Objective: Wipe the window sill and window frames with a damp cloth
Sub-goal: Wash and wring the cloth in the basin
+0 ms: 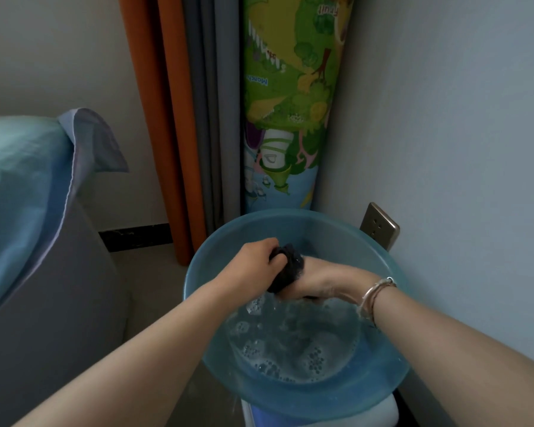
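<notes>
Both hands grip a dark cloth (285, 269) over a blue basin (198, 303) of bubbly water, the left hand (253, 266) at its upper end, the right hand (318, 280) lower. Behind the basin stand an orange curtain (161, 118) and a rolled play mat (290, 103).

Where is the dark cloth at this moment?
In the head view, the dark cloth is gripped between the left hand and the right hand, above the soapy water in the blue basin.

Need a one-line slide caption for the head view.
Both hands, left hand and right hand, wring a dark cloth over soapy water in a blue basin.
</notes>
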Motion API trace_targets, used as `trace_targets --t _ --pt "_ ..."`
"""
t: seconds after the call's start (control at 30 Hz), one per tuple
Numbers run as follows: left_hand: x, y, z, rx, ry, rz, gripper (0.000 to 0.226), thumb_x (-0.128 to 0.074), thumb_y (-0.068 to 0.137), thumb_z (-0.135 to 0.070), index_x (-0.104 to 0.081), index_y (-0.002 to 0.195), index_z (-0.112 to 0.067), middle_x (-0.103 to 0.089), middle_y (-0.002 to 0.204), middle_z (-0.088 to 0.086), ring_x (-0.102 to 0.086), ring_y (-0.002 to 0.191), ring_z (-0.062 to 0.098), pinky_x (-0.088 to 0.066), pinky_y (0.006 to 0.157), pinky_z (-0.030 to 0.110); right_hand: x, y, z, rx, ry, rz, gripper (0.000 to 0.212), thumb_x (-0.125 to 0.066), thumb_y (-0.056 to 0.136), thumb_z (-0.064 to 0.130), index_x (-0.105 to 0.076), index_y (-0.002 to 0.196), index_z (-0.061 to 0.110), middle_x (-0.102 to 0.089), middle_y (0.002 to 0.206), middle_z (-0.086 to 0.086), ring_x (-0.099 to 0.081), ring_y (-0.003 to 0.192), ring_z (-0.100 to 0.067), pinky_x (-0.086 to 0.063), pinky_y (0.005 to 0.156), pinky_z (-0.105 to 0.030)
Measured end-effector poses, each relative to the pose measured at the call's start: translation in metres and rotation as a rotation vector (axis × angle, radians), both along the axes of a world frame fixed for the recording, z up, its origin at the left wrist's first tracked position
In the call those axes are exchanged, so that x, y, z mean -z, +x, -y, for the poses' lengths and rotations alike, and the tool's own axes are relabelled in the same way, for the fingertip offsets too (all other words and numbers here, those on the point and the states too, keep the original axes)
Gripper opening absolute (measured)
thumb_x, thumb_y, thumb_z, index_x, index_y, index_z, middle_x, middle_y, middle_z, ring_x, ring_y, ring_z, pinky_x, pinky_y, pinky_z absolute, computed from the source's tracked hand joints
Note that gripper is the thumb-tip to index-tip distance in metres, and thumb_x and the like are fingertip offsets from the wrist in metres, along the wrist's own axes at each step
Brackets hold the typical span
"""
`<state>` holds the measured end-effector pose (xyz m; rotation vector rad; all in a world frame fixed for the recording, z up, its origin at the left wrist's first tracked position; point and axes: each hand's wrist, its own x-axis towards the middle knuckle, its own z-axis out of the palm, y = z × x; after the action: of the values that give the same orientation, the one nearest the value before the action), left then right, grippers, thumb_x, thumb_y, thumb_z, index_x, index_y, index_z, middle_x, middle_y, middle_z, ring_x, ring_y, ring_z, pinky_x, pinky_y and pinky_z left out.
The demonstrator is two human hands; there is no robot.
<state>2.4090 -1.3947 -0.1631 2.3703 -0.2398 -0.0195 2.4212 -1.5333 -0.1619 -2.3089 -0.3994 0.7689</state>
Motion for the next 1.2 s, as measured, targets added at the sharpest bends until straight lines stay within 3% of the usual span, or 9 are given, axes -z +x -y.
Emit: trace_targets --t 0.1,0.23,0.4,0.63,0.73,0.83,0.97,1.07,1.2 --pt "0.005 0.003 0.001 -0.067 0.041 -0.087 0.021 -0.041 0.095 -0.023 -0.050 0.078 -0.013 -0.053 0.073 0.000 -0.049 0.067 0.014 -0.036 0.054 0.026 0.006 0.001 -0.015 -0.121 -0.268 0.284 0.017 -0.055 0.081 0.018 -0.049 0.065 0.020 -0.049 0.063 0.003 -0.046 0.059 -0.013 -0.037 0.051 -0.026" --pt "0.006 0.007 0.007 -0.089 0.139 -0.244 0.035 -0.033 0.101 -0.022 -0.039 0.066 -0.018 -0.044 0.069 0.000 -0.042 0.060 0.012 -0.035 0.053 0.023 0.008 -0.011 -0.018 0.065 -0.516 0.485 0.016 -0.045 0.091 0.033 -0.059 0.097 0.030 -0.062 0.091 0.008 -0.061 0.093 -0.019 -0.043 0.074 -0.027" --pt "0.004 0.004 0.014 -0.242 -0.326 -0.774 0.032 -0.028 0.101 -0.014 -0.037 0.070 -0.015 -0.033 0.058 0.002 -0.027 0.027 0.007 -0.019 0.033 0.010 0.012 -0.019 -0.002 -0.052 -0.593 0.857 0.017 -0.048 0.091 0.014 -0.061 0.101 0.017 -0.066 0.104 -0.005 -0.062 0.097 -0.030 -0.033 0.063 -0.030" --pt "-0.002 0.005 0.017 -0.363 -0.693 -0.851 0.022 -0.040 0.100 -0.013 -0.045 0.079 -0.010 -0.045 0.068 0.006 -0.037 0.035 0.006 -0.034 0.029 0.011 0.020 -0.009 0.010 0.006 -0.238 0.652 0.040 -0.062 0.083 0.035 -0.041 0.116 0.025 -0.062 0.098 0.000 -0.062 0.088 -0.025 -0.043 0.061 -0.033" --pt "-0.014 0.004 0.008 -0.340 -0.658 -0.825 0.008 -0.053 0.095 -0.009 -0.054 0.100 -0.003 -0.054 0.084 0.012 -0.045 0.056 0.012 -0.056 0.051 0.023 0.011 -0.007 0.011 -0.062 -0.139 0.467 0.028 -0.059 0.084 0.037 -0.056 0.109 0.026 -0.066 0.099 0.002 -0.061 0.091 -0.017 -0.050 0.076 -0.031" --pt "-0.015 0.003 -0.009 -0.116 -0.668 -0.756 0.053 -0.058 0.087 0.005 -0.038 0.132 -0.016 -0.061 0.108 0.013 -0.062 0.082 0.020 -0.054 0.075 0.031 0.006 -0.002 0.019 0.088 -0.006 0.127 0.009 -0.058 0.089 0.020 -0.054 0.082 0.016 -0.052 0.070 0.000 -0.049 0.062 -0.012 -0.037 0.057 -0.023" --pt "-0.010 -0.007 -0.010 0.228 0.174 -0.207 0.093 -0.056 0.078 0.003 -0.006 0.145 -0.040 -0.048 0.122 0.006 -0.048 0.104 0.025 -0.048 0.082 0.038 0.000 0.000 0.029 0.319 0.378 -0.440 0.011 -0.060 0.084 0.005 -0.051 0.082 0.012 -0.040 0.055 0.001 -0.028 0.045 -0.008 -0.022 0.041 -0.018" --pt "-0.006 -0.011 -0.005 0.269 0.630 0.250 0.092 -0.062 0.080 -0.010 -0.006 0.145 -0.042 -0.032 0.122 0.001 -0.034 0.107 0.023 -0.044 0.079 0.031 -0.011 -0.005 0.024 0.201 0.430 -0.603 0.007 -0.057 0.087 0.010 -0.057 0.081 0.013 -0.039 0.059 0.001 -0.026 0.049 -0.007 -0.021 0.043 -0.016" --pt "-0.008 -0.003 -0.005 0.360 0.630 0.444 0.064 -0.067 0.080 -0.016 -0.037 0.135 -0.031 -0.019 0.148 -0.005 -0.036 0.123 0.019 -0.055 0.071 0.033 -0.017 -0.007 0.019 0.121 0.352 -0.586 0.024 -0.061 0.087 0.014 -0.057 0.064 0.020 -0.033 0.057 0.003 -0.021 0.051 -0.008 -0.016 0.045 -0.018"
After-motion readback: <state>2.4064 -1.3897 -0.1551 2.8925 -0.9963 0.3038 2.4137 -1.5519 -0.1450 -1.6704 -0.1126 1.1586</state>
